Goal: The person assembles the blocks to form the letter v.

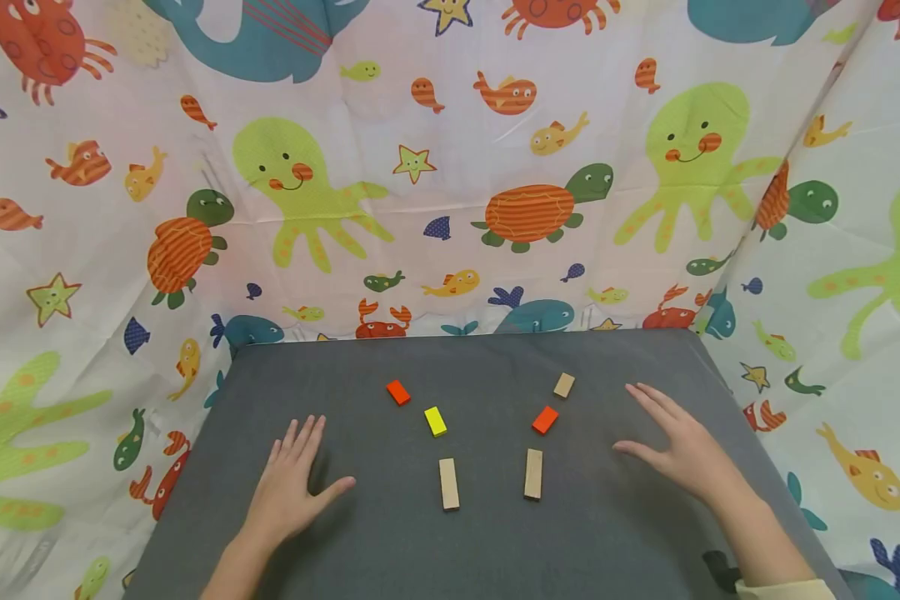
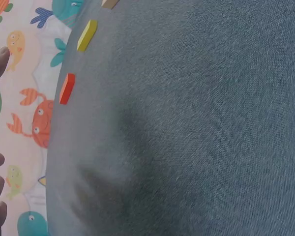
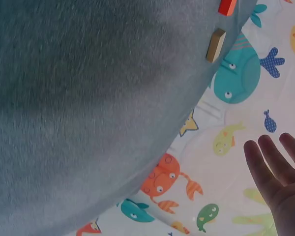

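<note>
My left hand (image 1: pixel 288 487) hovers over the grey tabletop with its fingers straight and thumb spread, holding nothing. On the other side, my right hand (image 1: pixel 682 446) is likewise outstretched and holds nothing. Between them lie small blocks: a red block (image 1: pixel 398 392) and a yellow block (image 1: pixel 436 422) on the left, a second red block (image 1: pixel 545 420) and a short wooden block (image 1: pixel 564 385) on the right. Closer to me are two longer wooden blocks, a left one (image 1: pixel 448 484) and a right one (image 1: pixel 533 474). Neither hand touches a block.
A grey cloth (image 1: pixel 487 550) covers the table. Behind it and along both sides hangs a white curtain (image 1: pixel 450 242) printed with sea animals. A dark object (image 1: pixel 720 571) shows partly beside the right forearm.
</note>
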`<state>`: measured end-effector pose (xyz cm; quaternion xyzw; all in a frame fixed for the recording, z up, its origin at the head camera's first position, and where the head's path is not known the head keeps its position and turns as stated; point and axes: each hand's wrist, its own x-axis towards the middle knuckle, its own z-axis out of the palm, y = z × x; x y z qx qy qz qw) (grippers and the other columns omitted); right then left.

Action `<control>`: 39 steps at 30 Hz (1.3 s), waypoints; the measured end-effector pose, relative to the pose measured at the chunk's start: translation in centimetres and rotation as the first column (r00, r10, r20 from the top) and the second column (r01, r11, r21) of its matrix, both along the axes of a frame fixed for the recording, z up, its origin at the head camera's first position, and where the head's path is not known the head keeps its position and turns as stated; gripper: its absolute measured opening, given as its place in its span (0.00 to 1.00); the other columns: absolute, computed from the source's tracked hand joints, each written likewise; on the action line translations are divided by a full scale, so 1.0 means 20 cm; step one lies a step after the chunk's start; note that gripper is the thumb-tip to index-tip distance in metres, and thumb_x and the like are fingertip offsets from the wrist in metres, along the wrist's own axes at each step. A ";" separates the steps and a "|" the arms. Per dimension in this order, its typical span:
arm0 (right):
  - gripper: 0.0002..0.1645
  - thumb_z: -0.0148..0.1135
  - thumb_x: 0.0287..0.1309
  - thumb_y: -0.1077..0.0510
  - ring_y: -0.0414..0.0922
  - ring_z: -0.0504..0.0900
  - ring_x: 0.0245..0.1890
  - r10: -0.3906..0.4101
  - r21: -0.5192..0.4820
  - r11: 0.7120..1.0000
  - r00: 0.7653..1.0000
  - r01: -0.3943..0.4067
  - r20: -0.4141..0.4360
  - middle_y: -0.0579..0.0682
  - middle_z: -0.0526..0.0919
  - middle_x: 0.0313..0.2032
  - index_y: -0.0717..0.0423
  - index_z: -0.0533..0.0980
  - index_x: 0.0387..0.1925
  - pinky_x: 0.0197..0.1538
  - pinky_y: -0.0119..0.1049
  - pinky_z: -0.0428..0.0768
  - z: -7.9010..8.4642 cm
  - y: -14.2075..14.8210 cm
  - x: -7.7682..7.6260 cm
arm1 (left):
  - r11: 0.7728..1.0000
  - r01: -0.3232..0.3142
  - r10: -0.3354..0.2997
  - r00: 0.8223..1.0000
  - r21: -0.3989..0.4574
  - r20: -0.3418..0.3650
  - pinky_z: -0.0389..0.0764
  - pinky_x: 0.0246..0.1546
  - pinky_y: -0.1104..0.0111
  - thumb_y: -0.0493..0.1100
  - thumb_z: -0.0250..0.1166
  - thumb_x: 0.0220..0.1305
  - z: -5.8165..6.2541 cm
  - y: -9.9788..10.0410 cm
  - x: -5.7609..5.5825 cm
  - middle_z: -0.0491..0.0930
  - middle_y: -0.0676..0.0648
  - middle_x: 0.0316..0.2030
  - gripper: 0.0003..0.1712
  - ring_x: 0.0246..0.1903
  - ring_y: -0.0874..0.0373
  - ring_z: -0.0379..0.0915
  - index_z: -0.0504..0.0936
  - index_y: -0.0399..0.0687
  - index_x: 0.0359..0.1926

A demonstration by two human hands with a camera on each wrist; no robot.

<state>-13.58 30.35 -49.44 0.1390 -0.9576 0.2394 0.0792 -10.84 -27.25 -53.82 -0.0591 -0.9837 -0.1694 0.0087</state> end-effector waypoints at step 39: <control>0.51 0.85 0.37 0.59 0.54 0.85 0.49 0.250 -0.229 0.942 0.968 -0.247 -0.017 0.59 0.82 0.59 0.57 0.73 0.66 0.45 0.48 0.86 -0.29 -0.33 0.02 | 0.916 0.148 -0.186 0.980 0.373 0.067 0.64 0.69 0.41 0.57 0.79 0.51 -0.17 0.43 0.00 0.64 0.45 0.74 0.55 0.73 0.43 0.58 0.63 0.51 0.76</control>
